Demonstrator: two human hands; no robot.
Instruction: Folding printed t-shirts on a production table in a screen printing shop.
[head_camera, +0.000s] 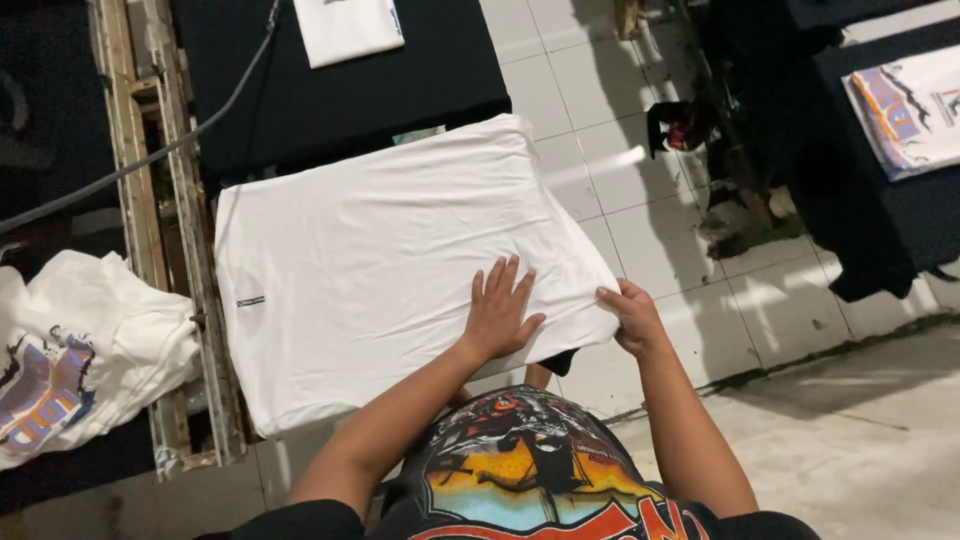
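Both hands work a white shirt (390, 260) spread on a board: left hand (497, 310) lies flat, fingers spread, on the cloth; right hand (632, 316) pinches its edge just beside.

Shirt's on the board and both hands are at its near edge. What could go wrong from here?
1. The white shirt shows creases across its middle; with only the left hand pressing flat, they may stay in.
2. The right hand grips the near corner, which overhangs the board toward the tiled floor; a tug could skew or drop it.
3. The cable runs close by the shirt's far left corner and might snag it.
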